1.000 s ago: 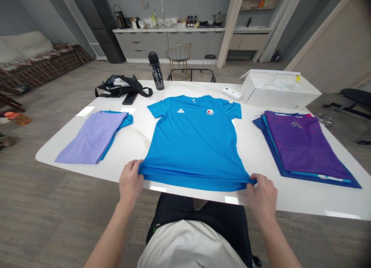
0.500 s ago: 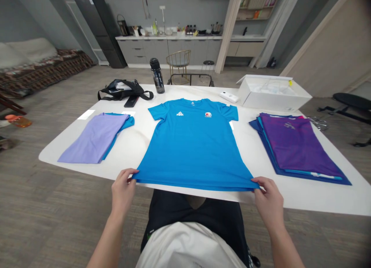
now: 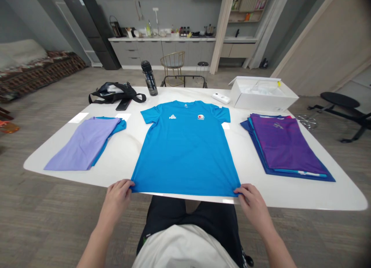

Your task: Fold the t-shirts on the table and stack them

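Note:
A blue T-shirt (image 3: 185,152) lies front side up and spread out on the white table (image 3: 292,194), its collar toward the far side. White lettering and a small red and white emblem mark its chest. My left hand (image 3: 118,196) pinches the shirt's lower left hem corner. At the lower right hem corner, my right hand (image 3: 251,200) is closed on the cloth between thumb and fingers. The hem runs nearly straight along the table's near edge and looks smooth.
Left of the shirt lies a folded lilac garment (image 3: 84,144) over a blue one. To the right is a stack topped by a purple shirt (image 3: 285,144). Behind stand a black bag (image 3: 114,92), a phone (image 3: 123,104), a bottle (image 3: 149,79), a white device (image 3: 221,98) and an open white box (image 3: 257,99).
Both hands have drawn the hem toward the near edge, and the folds along it have flattened out. The hands keep hold of the corners. The camera view has shifted slightly.

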Tool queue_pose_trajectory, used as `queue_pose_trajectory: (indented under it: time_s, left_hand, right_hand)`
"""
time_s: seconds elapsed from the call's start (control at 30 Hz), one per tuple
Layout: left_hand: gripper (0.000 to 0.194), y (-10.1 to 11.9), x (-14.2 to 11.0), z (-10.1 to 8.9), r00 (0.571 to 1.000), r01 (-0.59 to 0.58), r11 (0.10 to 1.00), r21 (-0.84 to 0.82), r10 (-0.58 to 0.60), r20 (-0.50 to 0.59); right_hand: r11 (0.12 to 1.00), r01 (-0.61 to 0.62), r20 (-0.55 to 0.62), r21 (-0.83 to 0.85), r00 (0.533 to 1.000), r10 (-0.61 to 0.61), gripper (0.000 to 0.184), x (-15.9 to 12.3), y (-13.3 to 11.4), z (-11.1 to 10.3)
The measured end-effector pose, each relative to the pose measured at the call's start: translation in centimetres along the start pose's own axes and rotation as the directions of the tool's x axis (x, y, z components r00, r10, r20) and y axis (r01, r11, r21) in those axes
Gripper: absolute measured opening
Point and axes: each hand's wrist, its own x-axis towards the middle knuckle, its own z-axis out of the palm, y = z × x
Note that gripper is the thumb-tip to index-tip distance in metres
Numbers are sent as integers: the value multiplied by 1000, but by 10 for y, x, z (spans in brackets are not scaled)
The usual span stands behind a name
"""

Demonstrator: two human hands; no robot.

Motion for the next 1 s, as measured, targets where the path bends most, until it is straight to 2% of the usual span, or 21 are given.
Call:
queue_pose_trajectory:
  time_s: [0.1, 0.27, 0.37, 0.53, 0.7, 0.83, 0.93, 1.0]
  left_hand:
    - [25, -7, -2, -3, 1000, 12, 1000, -5, -12, 2]
    - [28, -21, -12, -2, 997, 42, 998, -55, -46, -67]
    - [28, -23, -16, 1, 996, 16, 997, -69, -22, -82]
    - [20, -21, -16, 1, 999, -39, 999, -36, 37, -39]
    - [17, -14, -15, -10, 997, -76, 997, 21, 76, -2]
    - [15, -4, -7, -11, 989, -138, 989, -48, 136, -50]
    - [17, 15, 9, -3, 980, -182, 970, -163, 167, -106]
    - [21, 34, 26, 2, 976, -213, 949, -231, 195, -100]
  right_hand:
    - [1000, -9, 14, 29, 1000, 9, 21, 1, 1, -3]
    - [994, -60, -40, 91, 997, 64, 22, -9, -4, -6]
    - [992, -63, -67, 108, 995, 71, 20, -16, -8, -5]
    - [996, -34, -127, 81, 991, 45, 16, -21, -11, -4]
    - [1000, -12, -118, 1, 993, 12, 14, -23, -10, -4]
    - [997, 1, -129, -75, 992, -11, 10, -23, -7, -7]
    - [993, 17, -106, -114, 994, -29, 10, -17, -10, -11]
    - [993, 20, -84, -115, 996, -30, 13, -5, -17, -12]
